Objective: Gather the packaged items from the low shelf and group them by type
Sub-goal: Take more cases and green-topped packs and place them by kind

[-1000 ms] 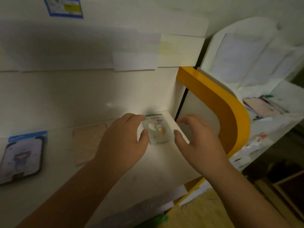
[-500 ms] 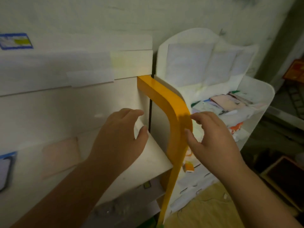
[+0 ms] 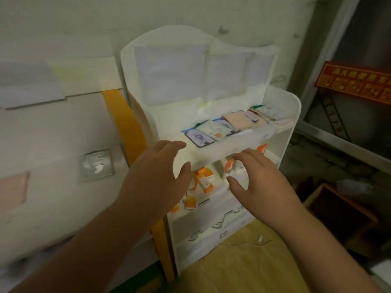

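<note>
Both forearms are bare from the frame's lower edge up to the wrists, with no sleeve reaching into view. The left hand (image 3: 156,176) and the right hand (image 3: 260,182) wear nothing (fingernails short, though motion blur softens the finer detail).

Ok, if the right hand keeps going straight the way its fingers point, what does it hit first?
Probably the orange-and-white packets on the lower shelf just past the right hand fingertips; depth is unclear, so it could meet the upper shelf's front edge instead.
</note>
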Demonstrator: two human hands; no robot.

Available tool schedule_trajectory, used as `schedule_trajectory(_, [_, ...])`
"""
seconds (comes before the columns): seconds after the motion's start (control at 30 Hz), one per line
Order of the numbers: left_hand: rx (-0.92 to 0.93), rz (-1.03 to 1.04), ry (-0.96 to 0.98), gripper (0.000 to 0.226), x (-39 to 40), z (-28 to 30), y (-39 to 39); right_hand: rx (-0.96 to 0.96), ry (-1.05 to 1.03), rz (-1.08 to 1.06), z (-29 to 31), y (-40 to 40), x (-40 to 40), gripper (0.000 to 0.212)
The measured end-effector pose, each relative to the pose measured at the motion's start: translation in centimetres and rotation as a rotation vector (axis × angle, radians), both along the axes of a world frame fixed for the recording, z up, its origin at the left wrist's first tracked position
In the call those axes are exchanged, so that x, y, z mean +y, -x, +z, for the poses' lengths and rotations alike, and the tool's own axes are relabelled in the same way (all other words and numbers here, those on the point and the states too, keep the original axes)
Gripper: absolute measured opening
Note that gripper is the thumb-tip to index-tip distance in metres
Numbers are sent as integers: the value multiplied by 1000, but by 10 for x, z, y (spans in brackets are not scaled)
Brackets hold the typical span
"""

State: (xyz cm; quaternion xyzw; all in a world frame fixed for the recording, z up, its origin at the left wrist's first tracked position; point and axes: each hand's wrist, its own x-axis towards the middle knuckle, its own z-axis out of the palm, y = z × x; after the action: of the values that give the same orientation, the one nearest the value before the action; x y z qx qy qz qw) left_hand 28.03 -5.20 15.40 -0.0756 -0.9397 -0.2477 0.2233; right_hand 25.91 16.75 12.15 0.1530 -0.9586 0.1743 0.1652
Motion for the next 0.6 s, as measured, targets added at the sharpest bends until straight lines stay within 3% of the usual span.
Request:
schedule_trajectory(0.23, [-167, -1, 13, 51, 49, -9, 32, -26, 42, 1, -11, 18, 39, 48])
schedule_trajectory(0.6, [-141, -6, -47, 50, 76, -42, 140, -47, -33, -7, -23, 109, 61, 50])
